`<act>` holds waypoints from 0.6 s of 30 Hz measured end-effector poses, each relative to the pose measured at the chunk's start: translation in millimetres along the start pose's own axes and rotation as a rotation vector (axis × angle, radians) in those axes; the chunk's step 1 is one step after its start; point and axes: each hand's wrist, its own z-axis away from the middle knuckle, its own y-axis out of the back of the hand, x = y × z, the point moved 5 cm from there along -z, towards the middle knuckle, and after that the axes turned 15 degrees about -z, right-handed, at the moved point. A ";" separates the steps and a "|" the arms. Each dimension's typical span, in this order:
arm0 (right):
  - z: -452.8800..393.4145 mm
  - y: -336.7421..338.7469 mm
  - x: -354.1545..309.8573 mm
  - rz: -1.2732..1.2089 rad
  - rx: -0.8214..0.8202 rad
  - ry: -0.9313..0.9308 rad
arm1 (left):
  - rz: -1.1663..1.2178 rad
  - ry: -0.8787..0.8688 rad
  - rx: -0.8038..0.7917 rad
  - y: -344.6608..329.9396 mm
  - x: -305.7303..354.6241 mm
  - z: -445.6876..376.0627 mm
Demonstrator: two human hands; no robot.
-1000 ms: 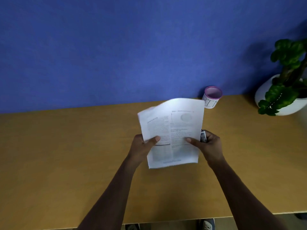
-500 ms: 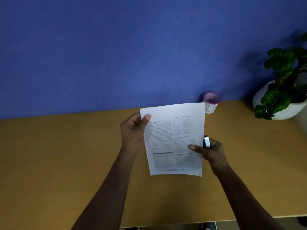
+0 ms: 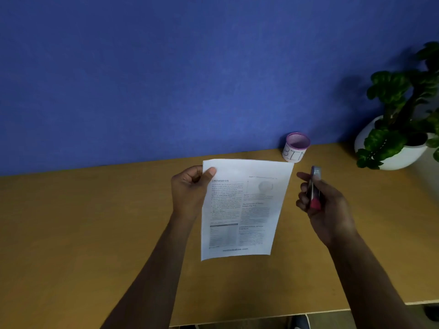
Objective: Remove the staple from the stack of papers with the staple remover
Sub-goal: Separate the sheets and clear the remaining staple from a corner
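A stack of printed white papers (image 3: 242, 207) is held upright above the wooden desk (image 3: 95, 233). My left hand (image 3: 190, 188) pinches its top left corner, thumb on the front. To the right of the sheets, apart from them, my right hand (image 3: 325, 205) grips the staple remover (image 3: 314, 186), a slim silver tool with a pink lower end that points upward. The staple itself is too small to make out.
A small white cup with a purple rim and the letters BIN (image 3: 295, 147) stands at the back of the desk against the blue wall. A green plant in a white pot (image 3: 399, 143) sits at the far right. The desk's front edge runs along the bottom.
My right hand let go of the papers' right edge and moved off to the right with the staple remover. My left hand shifted from the lower left edge up to the top left corner.
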 end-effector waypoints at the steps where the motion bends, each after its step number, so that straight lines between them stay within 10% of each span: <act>1: 3.0 -7.1 -5.2 -0.010 -0.024 0.008 | -0.013 -0.004 -0.003 -0.2 0.4 0.7; 18: 31.4 -73.3 -10.7 0.061 -0.230 0.149 | -0.010 0.028 -0.053 -1.0 4.5 6.9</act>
